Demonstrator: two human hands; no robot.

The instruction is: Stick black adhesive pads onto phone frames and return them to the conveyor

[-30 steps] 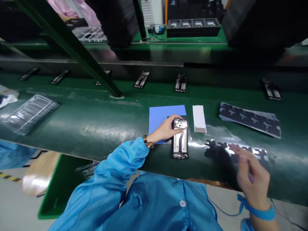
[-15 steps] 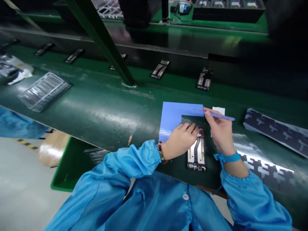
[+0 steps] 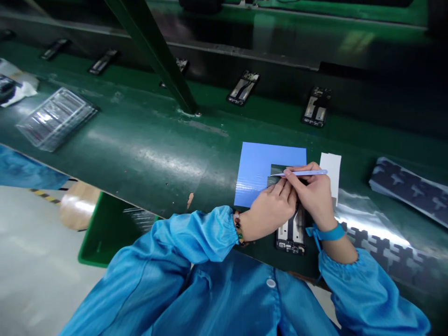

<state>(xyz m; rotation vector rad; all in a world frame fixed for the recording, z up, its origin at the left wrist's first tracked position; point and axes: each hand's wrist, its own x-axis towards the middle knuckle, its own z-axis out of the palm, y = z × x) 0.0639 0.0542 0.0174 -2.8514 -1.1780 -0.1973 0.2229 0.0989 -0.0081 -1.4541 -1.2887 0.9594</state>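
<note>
An opened phone [image 3: 291, 232] with bare circuit parts and metal plates lies on the green bench in front of me. My left hand [image 3: 275, 209] bends its fingers over the phone's upper left side, covering it. Just above, my right hand [image 3: 313, 189] pinches slim light-purple tweezers [image 3: 308, 172], their tip pointing left. That tip is over the dark notch in a blue sheet [image 3: 254, 161] lying beyond the phone. Both hands are close together, and the phone's top end is hidden beneath them.
White paper slips [image 3: 331, 170] lie right of my hand. Farther right are a stack of dark printed strips [image 3: 409, 184] and a clear film sheet [image 3: 357, 212]. Opened phones [image 3: 244, 88] line the back. A green post [image 3: 157, 56], clear trays [image 3: 58, 116] and a green bin [image 3: 101, 233] are leftward.
My right hand has come left and down with the tweezers, closing in on my left hand. The left hand stays over the phone's upper part. The camera view has tilted downward.
</note>
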